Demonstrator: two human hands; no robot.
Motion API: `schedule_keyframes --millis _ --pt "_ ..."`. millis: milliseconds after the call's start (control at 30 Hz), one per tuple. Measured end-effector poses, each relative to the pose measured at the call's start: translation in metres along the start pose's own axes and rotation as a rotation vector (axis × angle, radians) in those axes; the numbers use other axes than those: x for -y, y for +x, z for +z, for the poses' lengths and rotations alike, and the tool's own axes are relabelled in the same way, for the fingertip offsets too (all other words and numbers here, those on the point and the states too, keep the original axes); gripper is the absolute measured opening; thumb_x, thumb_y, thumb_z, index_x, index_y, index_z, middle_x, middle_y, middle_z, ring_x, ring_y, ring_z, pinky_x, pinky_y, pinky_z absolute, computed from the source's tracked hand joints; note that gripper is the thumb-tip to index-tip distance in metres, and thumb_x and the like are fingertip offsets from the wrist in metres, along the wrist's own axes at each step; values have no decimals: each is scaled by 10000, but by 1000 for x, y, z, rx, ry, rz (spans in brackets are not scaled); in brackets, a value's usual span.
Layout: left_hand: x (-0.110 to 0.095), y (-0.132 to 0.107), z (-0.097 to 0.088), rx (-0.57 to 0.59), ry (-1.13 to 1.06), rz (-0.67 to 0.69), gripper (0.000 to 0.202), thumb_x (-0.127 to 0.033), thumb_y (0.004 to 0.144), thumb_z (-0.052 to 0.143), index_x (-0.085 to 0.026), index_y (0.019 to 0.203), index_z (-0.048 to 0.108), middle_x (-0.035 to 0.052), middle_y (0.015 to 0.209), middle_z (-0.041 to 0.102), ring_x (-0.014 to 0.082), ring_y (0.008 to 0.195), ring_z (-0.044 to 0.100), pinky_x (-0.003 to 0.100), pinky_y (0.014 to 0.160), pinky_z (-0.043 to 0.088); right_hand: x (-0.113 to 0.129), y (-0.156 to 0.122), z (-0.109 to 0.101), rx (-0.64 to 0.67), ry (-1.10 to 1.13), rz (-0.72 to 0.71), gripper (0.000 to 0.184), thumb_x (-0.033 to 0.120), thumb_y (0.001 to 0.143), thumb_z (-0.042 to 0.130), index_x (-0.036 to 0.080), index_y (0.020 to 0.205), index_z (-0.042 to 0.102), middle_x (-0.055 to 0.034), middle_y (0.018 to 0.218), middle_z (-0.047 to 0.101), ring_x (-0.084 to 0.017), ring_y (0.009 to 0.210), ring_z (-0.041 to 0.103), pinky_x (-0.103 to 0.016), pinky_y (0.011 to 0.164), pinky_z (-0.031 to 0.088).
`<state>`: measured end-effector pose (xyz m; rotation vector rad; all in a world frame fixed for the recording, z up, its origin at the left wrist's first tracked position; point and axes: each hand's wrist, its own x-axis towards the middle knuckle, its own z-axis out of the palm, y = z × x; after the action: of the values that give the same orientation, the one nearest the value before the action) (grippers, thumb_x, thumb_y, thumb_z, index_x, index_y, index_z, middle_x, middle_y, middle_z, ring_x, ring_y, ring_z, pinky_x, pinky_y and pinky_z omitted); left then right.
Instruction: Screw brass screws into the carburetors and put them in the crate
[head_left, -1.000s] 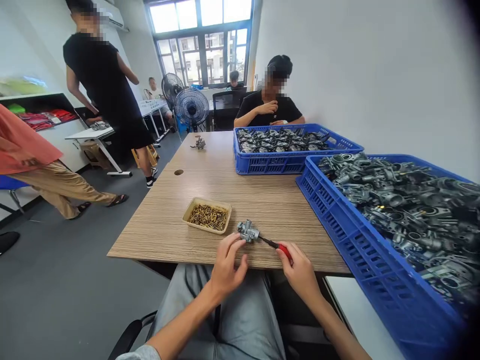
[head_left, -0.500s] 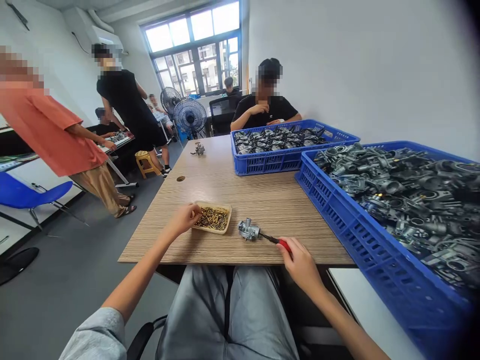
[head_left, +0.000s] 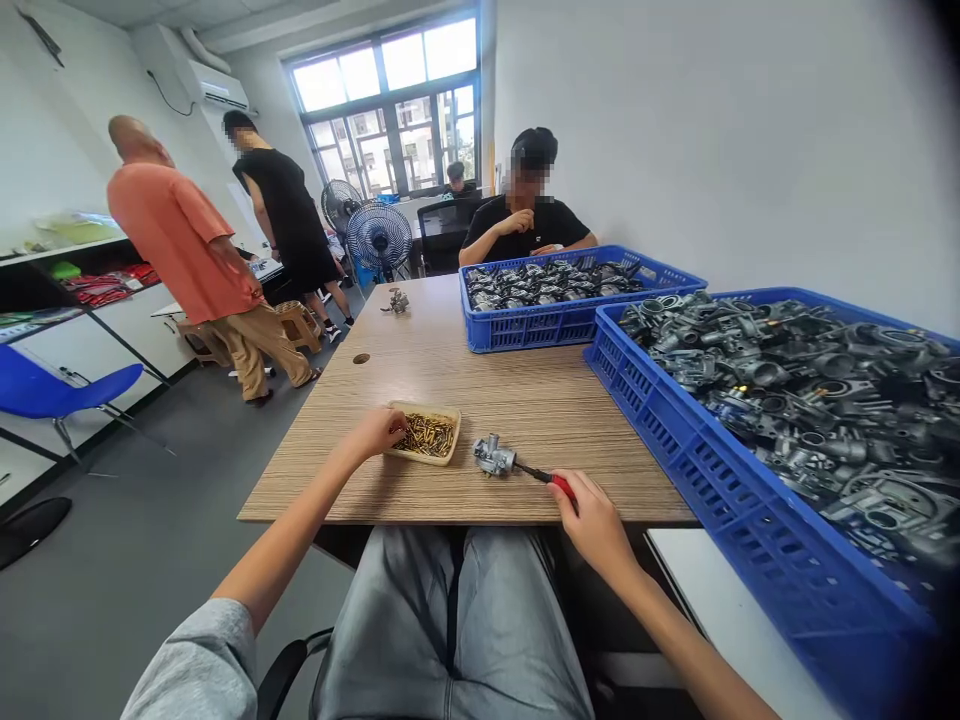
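Note:
My left hand (head_left: 377, 432) reaches into a small beige tray (head_left: 442, 454) of brass screws (head_left: 425, 436), its fingers pinched among them; what they hold is too small to name. My right hand (head_left: 592, 520) grips the red handle of a screwdriver (head_left: 551, 480) at the table's near edge. The screwdriver's tip rests against a small grey metal carburetor (head_left: 492, 457), which lies on the wooden table (head_left: 450, 370) just right of the tray.
Two blue crates (head_left: 697, 470) (head_left: 525, 325) full of grey metal castings fill the table's right side. Another casting (head_left: 396, 300) lies far on the table. A person in black sits at the far end. Two people stand left, by fans and a blue chair (head_left: 52, 390).
My left hand left the carburetor and went to the screw tray. My right hand stays on the screwdriver. The person in orange walked further into the room.

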<state>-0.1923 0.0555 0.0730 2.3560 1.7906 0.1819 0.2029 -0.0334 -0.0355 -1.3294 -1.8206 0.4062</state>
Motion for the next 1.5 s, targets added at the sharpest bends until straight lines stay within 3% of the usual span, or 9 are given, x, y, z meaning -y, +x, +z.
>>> schedule_keyframes --millis 400,567,833,1133,1500 --pt "-6 7 5 15 133 14 64 -236 825 628 -225 810 690 51 846 687 212 809 634 267 679 421 1 -1 -1 -4 -10 -10 237 411 1020 456 243 1083 611 -98 1056 689 -298 1027 637 -437 930 482" --pt "-5 8 4 -34 140 25 152 -243 901 529 -212 844 667 61 882 676 199 801 621 268 703 420 1 -1 -1 5 -35 -21 242 385 1031 451 222 1100 617 -97 1063 686 -287 1027 633 -425 926 481" --pt "3 11 2 -119 133 -31 118 -261 909 534 -198 901 634 80 927 664 221 830 626 283 674 415 -2 -2 1 -5 -51 -41 252 387 1044 448 211 1115 614 -93 1051 678 -278 1011 624 -421 910 485" --pt "9 14 11 -76 41 112 138 -179 855 543 -212 947 641 65 987 660 216 891 631 297 760 461 -2 -2 0 4 -54 -36 232 376 1045 455 221 1123 610 -88 1074 680 -276 1033 621 -423 930 479" --pt "4 19 17 -52 15 172 262 -165 852 559 -202 1084 677 91 1040 659 251 1008 630 349 903 496 -4 -3 2 -9 -65 -56 221 364 1043 458 218 1113 608 -83 1054 681 -270 1021 626 -413 926 483"
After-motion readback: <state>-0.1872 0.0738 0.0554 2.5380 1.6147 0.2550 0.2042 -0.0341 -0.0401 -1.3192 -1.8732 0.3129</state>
